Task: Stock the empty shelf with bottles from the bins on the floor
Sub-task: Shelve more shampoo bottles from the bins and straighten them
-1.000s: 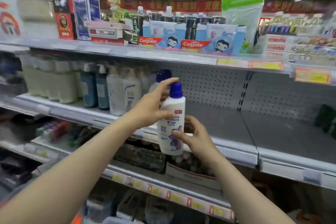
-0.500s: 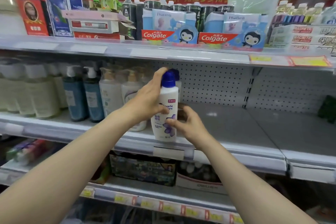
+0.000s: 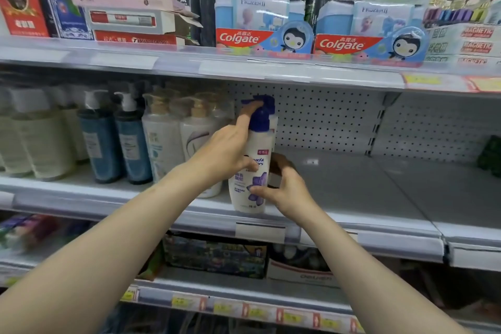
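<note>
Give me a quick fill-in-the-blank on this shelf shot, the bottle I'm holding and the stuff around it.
1. The white bottle held in both hands has a ____ cap.
2. The left hand grips the bottle's upper part, while the right hand holds its ____ part.
3. The boxes on the shelf above carry the brand name ____.
4. The pump bottles stand to the ____ of the held bottle.

Missing words: blue; lower; Colgate; left.

The bottle [image 3: 261, 144] is at the front edge of the middle shelf [image 3: 352, 187], with the left hand [image 3: 225, 154] on its left side and the right hand [image 3: 287, 192] on its right. Pump bottles [image 3: 130, 141] stand left of the bottle. Toothpaste boxes [image 3: 260, 38] sit above it on the upper shelf [image 3: 244, 68], cartons [image 3: 217, 255] below it on the lower shelf [image 3: 244, 290].
</note>
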### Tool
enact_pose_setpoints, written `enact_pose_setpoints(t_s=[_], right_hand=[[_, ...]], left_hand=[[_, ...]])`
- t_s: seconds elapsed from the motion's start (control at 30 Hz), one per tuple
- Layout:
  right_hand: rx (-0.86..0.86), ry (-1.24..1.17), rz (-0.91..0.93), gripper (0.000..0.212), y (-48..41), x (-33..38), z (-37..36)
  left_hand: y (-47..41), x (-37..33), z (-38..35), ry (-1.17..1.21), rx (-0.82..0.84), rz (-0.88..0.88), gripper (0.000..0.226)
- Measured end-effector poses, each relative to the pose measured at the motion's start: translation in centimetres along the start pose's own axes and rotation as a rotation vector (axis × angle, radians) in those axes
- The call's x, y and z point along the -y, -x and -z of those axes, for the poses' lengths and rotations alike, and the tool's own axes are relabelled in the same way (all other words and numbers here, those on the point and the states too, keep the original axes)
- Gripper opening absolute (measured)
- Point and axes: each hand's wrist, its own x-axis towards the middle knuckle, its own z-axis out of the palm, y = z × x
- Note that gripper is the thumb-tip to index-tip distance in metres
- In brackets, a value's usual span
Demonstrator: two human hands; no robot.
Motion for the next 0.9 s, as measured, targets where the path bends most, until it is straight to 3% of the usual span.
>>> enact_pose_setpoints(t_s=[0.07, 0.2, 0.33, 0.43, 0.7, 0.8, 0.9], right_hand=[[-0.013, -0.001, 0.001, 0.076, -0.4, -0.2, -0.3], [-0.023, -0.023, -0.01, 0.071, -1.6, -0.4, -0.7], [-0.022, -0.043, -0.043, 0.064, -2.8, -0.4, -1.0], [-0.011, -0.047, -0.057, 0.061, -3.1, -0.4, -1.1], [0.001, 0.018, -0.094, 0.079, -2.0, -0.3, 0.7], [-0.005, 0.142, -0.067, 0.092, -0.8, -0.5, 3.0], [-0.013, 0.221, -0.067, 0.09, 1.0, -0.8, 5.8]], left_hand=[[-0.4, 0.0, 0.1, -0.034, 0.025, 0.012, 0.107], [-1.2, 0.0, 0.5, -0.11, 0.083, 0.048, 0.087], [-1.6, 0.0, 0.3, -0.115, 0.07, 0.018, 0.112], [-1.9, 0.2, 0.2, -0.12, 0.034, 0.006, 0.116], [-0.8, -0.8, -0.9, -0.178, -0.041, 0.13, 0.124], [0.9, -2.2, -1.8, -0.238, -0.13, 0.2, 0.109], [3.0, -4.6, -3.2, -0.257, -0.246, 0.208, 0.09]])
